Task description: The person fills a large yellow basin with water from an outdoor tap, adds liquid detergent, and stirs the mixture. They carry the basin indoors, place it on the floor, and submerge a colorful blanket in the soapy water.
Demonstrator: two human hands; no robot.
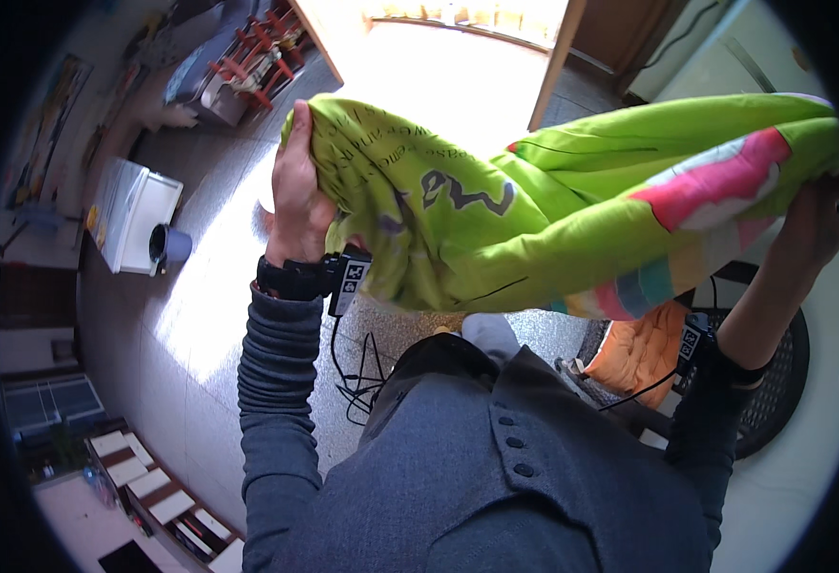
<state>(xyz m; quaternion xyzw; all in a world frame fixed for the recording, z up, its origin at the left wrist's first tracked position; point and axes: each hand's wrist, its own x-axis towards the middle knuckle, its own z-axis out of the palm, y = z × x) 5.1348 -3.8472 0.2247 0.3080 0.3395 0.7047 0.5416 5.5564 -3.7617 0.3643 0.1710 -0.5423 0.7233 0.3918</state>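
Observation:
A bright green printed cloth (555, 208), with pink, white and striped patches and dark lettering, is stretched between my two raised hands. My left hand (299, 193) grips its gathered left end, the thumb pointing up. At the far right my right hand (817, 208) holds the other end near the picture's rim; the cloth and shadow hide most of its fingers. Between the hands the cloth sags in loose folds in front of my chest. Each wrist wears a dark strap with a small black device and a cable.
A cushioned seat with an orange pad (638, 351) stands below the cloth, near a round black woven surface (763, 387). A white cabinet (133, 215) and a bluish bin (170, 244) stand left. Red chairs (258, 61) are beyond, beside a bright doorway. Loose cable (366, 383) hangs near my left side.

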